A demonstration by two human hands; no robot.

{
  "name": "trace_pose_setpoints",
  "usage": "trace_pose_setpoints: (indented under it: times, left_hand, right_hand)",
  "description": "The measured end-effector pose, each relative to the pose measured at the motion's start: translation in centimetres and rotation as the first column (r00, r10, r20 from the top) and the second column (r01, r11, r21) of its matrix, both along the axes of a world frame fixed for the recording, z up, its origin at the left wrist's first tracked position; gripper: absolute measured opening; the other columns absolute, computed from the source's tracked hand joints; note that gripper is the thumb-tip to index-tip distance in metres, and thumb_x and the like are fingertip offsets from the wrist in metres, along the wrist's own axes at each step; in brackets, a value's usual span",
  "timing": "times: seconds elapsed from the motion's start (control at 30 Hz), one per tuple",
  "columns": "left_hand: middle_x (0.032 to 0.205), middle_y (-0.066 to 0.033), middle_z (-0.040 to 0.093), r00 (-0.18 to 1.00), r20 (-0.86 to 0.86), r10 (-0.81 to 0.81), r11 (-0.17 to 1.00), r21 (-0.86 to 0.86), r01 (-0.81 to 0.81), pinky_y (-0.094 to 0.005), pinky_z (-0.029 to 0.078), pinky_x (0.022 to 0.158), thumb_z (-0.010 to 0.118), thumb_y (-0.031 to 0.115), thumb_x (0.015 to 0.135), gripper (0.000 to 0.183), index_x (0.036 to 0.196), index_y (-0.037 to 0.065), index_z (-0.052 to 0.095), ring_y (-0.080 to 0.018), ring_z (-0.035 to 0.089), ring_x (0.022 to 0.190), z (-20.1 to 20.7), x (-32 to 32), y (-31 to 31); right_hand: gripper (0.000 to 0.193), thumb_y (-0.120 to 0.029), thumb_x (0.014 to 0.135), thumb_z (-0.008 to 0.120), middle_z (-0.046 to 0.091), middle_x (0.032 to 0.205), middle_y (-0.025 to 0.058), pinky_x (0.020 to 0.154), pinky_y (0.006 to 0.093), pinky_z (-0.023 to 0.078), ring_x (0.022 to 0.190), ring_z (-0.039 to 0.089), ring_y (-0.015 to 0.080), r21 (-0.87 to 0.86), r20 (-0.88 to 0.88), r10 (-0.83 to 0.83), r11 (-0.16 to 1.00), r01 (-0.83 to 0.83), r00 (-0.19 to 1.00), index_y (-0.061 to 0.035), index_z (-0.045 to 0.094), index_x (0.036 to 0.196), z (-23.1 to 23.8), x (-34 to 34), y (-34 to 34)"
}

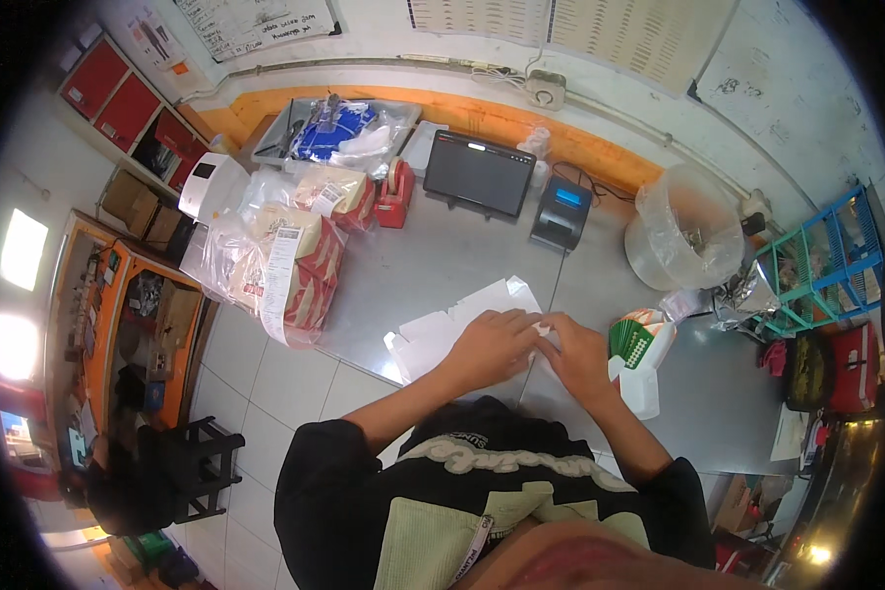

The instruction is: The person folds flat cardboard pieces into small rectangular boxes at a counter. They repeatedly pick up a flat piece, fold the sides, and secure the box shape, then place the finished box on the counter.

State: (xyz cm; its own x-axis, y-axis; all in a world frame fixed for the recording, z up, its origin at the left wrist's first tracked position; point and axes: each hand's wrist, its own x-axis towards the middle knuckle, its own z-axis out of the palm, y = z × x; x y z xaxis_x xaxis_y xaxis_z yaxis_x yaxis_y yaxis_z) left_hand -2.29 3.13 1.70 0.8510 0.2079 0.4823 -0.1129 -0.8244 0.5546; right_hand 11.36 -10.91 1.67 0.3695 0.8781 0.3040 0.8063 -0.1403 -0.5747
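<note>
A white, partly unfolded cardboard box [433, 339] lies on the steel table near its front edge, its notched flaps spread out. My left hand [497, 344] rests over the cardboard with bent fingers gripping its right side. Close beside it, my right hand [575, 356] pinches the same cardboard near the fold, and the fingertips of both hands almost meet. My palms hide part of the cardboard. Just right of my right hand are a green, orange and white printed carton [642, 336] and a small open white box [639, 391].
Plastic-wrapped red and cream packages [300, 265] stand at the left edge, near a red tape dispenser [393, 195]. Behind are a dark tablet [479, 174], a small printer [562, 211] and a grey tray [403, 111]. A plastic-lined bucket [659, 246] and a teal-blue rack [826, 261] are at right.
</note>
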Motion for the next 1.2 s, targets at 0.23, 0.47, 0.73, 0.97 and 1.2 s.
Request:
trace_pose_setpoints:
  times: [0.23, 0.47, 0.73, 0.97, 1.2]
  left_hand:
    - [0.087, -0.0164, 0.069, 0.857, -0.49, 0.162, 0.94, -0.187, -0.284, -0.0464, 0.053, 0.071, 0.062, 0.025, 0.091, 0.02, 0.101, 0.008, 0.063, -0.0349, 0.068, 0.082, -3.5, -1.8, 4.1]
    - [0.103, -0.0188, 0.07, 0.966, -0.253, 0.052, 0.965, -0.236, -0.113, -0.046, 0.052, 0.078, 0.062, 0.019, 0.093, 0.036, 0.127, 0.007, 0.056, -0.0386, 0.067, 0.087, -2.6, 0.7, 2.2]
    - [0.094, -0.0145, 0.071, 0.944, -0.329, -0.002, 0.815, -0.548, -0.189, -0.0387, 0.053, 0.074, 0.059, 0.02, 0.099, 0.025, 0.118, 0.005, 0.055, -0.0289, 0.069, 0.082, -4.9, 1.4, 0.3]
    - [0.092, -0.0032, 0.07, 0.994, -0.1, -0.037, 0.3, -0.95, -0.084, -0.021, 0.046, 0.068, 0.061, 0.014, 0.101, 0.014, 0.099, 0.001, 0.064, -0.004, 0.059, 0.079, -0.9, 2.7, 1.7]
    - [0.099, -0.0077, 0.073, 0.983, -0.013, 0.184, 0.35, -0.933, -0.078, -0.0246, 0.047, 0.068, 0.063, 0.01, 0.097, 0.007, 0.097, 0.003, 0.063, -0.0085, 0.063, 0.079, -3.2, 2.7, -0.7]
  right_hand:
    - [0.048, -0.013, 0.086, 0.071, 0.069, 0.089, 0.0173, 0.07, 0.0421, 0.05, 0.077, 0.066, 0.0312, -0.294, -0.091, 0.044, 0.953, -0.069, 0.995, -0.0073, 0.054, 0.13, 2.5, 5.3, -1.2]
    - [0.019, -0.001, 0.091, 0.058, 0.057, 0.068, 0.0019, 0.054, 0.0267, 0.039, 0.058, 0.047, 0.0073, -0.154, -0.563, 0.037, 0.977, -0.149, 0.825, -0.0073, 0.064, 0.108, 2.7, 1.6, 0.6]
    - [0.016, 0.005, 0.09, 0.05, 0.069, 0.09, 0.0082, 0.058, 0.0274, 0.043, 0.062, 0.056, 0.0117, -0.044, -0.463, 0.045, 0.996, -0.074, 0.885, -0.0049, 0.061, 0.095, -1.7, 4.2, -0.3]
    - [0.012, -0.002, 0.095, 0.055, 0.067, 0.124, 0.0161, 0.082, 0.0394, 0.057, 0.1, 0.068, 0.0362, -0.039, -0.227, -0.071, 0.997, 0.064, 0.971, -0.0053, 0.054, 0.106, 0.2, 0.4, 2.3]
    - [0.014, -0.004, 0.095, 0.06, 0.068, 0.121, 0.0163, 0.081, 0.0363, 0.058, 0.101, 0.07, 0.0334, 0.149, -0.276, -0.012, 0.987, 0.055, 0.961, -0.0038, 0.051, 0.105, 0.0, 0.9, 3.1]
